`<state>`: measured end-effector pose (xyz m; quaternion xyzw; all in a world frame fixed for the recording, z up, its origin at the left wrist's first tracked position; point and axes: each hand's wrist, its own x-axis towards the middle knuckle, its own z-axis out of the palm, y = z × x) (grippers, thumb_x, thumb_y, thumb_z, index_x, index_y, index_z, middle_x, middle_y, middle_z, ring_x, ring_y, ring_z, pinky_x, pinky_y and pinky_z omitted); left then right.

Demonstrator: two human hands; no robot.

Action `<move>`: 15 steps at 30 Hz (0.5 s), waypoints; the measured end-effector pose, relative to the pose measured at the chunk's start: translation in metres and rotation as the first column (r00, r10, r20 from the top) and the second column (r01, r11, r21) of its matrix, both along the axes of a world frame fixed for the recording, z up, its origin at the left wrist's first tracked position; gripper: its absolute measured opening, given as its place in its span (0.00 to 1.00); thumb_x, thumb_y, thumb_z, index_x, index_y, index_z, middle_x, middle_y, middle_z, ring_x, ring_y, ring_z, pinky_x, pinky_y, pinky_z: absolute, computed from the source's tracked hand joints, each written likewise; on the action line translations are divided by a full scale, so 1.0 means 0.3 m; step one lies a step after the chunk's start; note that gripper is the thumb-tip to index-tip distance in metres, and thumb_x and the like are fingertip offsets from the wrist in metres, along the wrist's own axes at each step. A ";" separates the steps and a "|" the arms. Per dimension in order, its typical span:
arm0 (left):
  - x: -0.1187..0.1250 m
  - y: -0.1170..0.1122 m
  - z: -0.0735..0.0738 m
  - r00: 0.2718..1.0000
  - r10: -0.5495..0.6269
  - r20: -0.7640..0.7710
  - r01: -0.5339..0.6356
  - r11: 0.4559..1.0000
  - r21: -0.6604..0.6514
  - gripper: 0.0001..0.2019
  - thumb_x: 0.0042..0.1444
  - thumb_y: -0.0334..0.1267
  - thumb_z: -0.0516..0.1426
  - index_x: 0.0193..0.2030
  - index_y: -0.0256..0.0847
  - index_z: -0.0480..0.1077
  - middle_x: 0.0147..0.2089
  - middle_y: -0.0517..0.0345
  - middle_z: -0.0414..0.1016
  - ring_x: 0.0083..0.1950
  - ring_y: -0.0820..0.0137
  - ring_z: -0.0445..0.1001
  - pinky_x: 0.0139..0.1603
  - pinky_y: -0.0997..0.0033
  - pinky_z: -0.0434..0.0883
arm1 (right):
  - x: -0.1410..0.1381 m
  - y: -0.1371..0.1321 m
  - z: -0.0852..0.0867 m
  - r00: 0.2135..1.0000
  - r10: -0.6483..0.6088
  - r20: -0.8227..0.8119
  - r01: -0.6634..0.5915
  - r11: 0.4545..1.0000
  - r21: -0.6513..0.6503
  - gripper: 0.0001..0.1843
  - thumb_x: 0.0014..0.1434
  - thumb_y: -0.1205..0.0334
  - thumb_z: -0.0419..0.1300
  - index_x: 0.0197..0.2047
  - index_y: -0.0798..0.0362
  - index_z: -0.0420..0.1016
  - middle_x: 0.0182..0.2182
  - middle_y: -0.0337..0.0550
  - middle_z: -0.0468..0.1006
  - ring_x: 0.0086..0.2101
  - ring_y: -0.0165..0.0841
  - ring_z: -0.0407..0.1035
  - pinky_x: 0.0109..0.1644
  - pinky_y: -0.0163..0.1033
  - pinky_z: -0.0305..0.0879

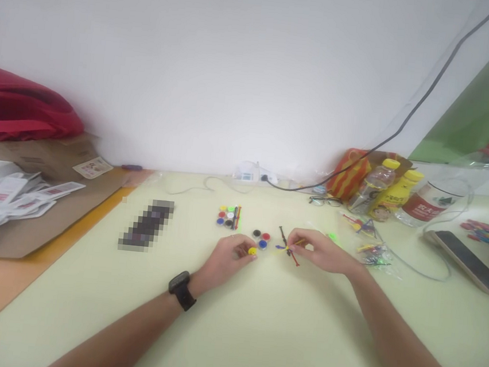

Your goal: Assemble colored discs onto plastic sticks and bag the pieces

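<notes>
Pinching yellow disc (252, 251) at its fingertips, left hand (226, 258) rests curled on worktop (256, 329) | right hand (322, 251) closed on thin coloured sticks (289, 249), just right of disc | black, red, blue discs (260, 238) just beyond

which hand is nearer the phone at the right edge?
Right. The right hand, holding thin sticks, is left of the phone; the left hand, pinching a yellow disc, sits farther left.
</notes>
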<state>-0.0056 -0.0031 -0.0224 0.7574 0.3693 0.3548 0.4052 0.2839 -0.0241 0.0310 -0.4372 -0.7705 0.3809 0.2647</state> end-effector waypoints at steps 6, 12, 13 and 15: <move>0.006 -0.009 0.021 0.997 -0.048 0.052 0.049 0.999 -0.016 0.12 0.58 0.43 0.66 0.47 0.41 0.79 0.43 0.51 0.81 0.42 0.64 0.79 0.45 0.64 0.77 | -0.138 -0.021 -0.050 0.979 0.006 -0.205 -0.007 1.000 -0.001 0.11 0.67 0.53 0.60 0.42 0.51 0.77 0.39 0.45 0.80 0.39 0.37 0.73 0.43 0.42 0.70; 0.011 -0.026 0.048 0.995 -0.091 0.042 0.091 0.996 0.017 0.15 0.57 0.43 0.68 0.49 0.42 0.79 0.46 0.50 0.79 0.45 0.63 0.78 0.50 0.63 0.76 | -0.214 -0.042 -0.105 0.975 -0.045 -0.216 0.068 0.993 0.100 0.08 0.68 0.56 0.58 0.39 0.50 0.73 0.36 0.42 0.78 0.38 0.36 0.71 0.40 0.39 0.67; 0.012 -0.028 0.051 0.994 -0.096 0.045 0.095 0.995 0.018 0.14 0.58 0.43 0.67 0.49 0.42 0.79 0.46 0.50 0.79 0.46 0.63 0.78 0.50 0.63 0.76 | -0.218 -0.043 -0.110 0.976 -0.047 -0.214 0.071 0.992 0.105 0.08 0.68 0.56 0.57 0.39 0.50 0.73 0.36 0.42 0.78 0.38 0.36 0.71 0.40 0.38 0.67; 0.014 -0.029 0.054 0.995 -0.088 0.048 0.087 0.996 0.023 0.12 0.61 0.43 0.64 0.49 0.42 0.79 0.46 0.50 0.79 0.46 0.63 0.78 0.50 0.64 0.76 | -0.222 -0.045 -0.119 0.977 -0.050 -0.209 0.076 0.990 0.118 0.08 0.69 0.56 0.56 0.39 0.50 0.72 0.35 0.41 0.77 0.37 0.35 0.71 0.39 0.38 0.66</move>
